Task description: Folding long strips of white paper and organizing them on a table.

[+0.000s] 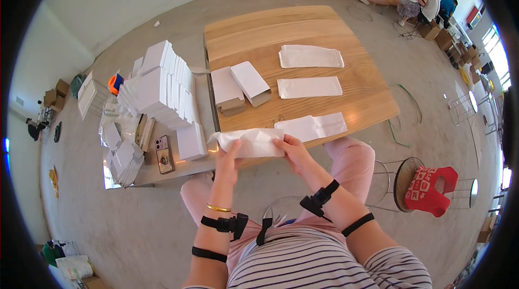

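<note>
Between both hands I stretch a flat, thin white bag [255,143], slightly see-through, over the near edge of the wooden table. My left hand [229,160] grips its left end with the thumb on top, and my right hand [293,154] pinches its right end. Just beyond it lies a similar white bag [316,127]. Two more flat white stacks, a middle one [310,88] and a far one [311,56], rest in a row farther back. Left of these, white boxes [251,82] lie on the wood, one leaning over the others.
A metal-topped table [148,177] adjoins on the left, carrying tall stacks of white boxes [162,86] and a phone [164,154]. At right, a red bag [431,190] sits on a round stool [405,183]. People [428,2] sit at a cluttered table, far right.
</note>
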The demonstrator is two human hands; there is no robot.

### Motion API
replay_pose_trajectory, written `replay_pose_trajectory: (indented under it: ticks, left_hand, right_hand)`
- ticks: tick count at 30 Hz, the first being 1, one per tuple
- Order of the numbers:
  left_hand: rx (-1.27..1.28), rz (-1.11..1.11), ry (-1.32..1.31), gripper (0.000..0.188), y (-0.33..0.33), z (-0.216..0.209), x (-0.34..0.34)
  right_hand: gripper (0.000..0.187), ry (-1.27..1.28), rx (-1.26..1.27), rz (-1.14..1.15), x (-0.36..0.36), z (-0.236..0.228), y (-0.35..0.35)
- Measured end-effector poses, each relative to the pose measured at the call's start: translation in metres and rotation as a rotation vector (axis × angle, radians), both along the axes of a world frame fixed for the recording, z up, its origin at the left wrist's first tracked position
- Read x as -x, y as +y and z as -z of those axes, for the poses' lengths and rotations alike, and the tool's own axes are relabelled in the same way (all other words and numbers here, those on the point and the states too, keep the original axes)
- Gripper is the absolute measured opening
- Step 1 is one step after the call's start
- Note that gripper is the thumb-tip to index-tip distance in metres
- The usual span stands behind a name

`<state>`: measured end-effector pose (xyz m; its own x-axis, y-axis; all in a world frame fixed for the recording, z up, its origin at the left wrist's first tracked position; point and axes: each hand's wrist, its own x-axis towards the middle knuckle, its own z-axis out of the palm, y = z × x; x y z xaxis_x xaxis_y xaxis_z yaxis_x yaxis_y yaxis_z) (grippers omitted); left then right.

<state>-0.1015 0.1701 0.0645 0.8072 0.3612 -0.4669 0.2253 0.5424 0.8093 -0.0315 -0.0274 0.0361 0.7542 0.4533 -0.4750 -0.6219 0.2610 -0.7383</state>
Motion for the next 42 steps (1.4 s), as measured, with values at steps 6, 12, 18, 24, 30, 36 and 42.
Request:
replay_pose_trajectory:
  ticks: [6,12,18,24,30,36,42]
  left_hand:
    - [-1.049,-0.333,0.026,0.045,0.013,0.069,0.019]
    - [-1.16,0.405,-0.219,0.044,-0.053,0.032,0.001]
    - [-0.957,0.354,-0.193,0.028,-0.071,0.03,-0.026]
    - [-0.731,0.348,-0.049,0.017,-0.055,0.037,-0.03]
    - [-0.419,0.025,0.037,0.018,-0.011,0.06,-0.007]
    - [-1.182,-0.145,0.251,0.038,0.013,0.045,0.035]
    - [-1.655,0.581,-0.29,0.059,-0.031,0.027,0.011]
  right_hand:
    - [0.021,-0.421,0.505,0.08,-0.016,0.022,-0.009]
    - [0.027,-0.6,0.705,0.048,-0.022,0.02,-0.016]
    - [0.027,-0.461,0.545,0.019,-0.025,0.014,-0.006]
    - [0.023,-0.34,0.409,-0.029,-0.023,0.004,-0.005]
    - [0.024,-0.563,0.61,0.008,-0.039,0.018,-0.027]
    - [0.02,-0.719,0.836,0.049,-0.037,0.009,-0.047]
    - [0.02,-0.805,0.859,0.076,-0.029,0.01,-0.049]
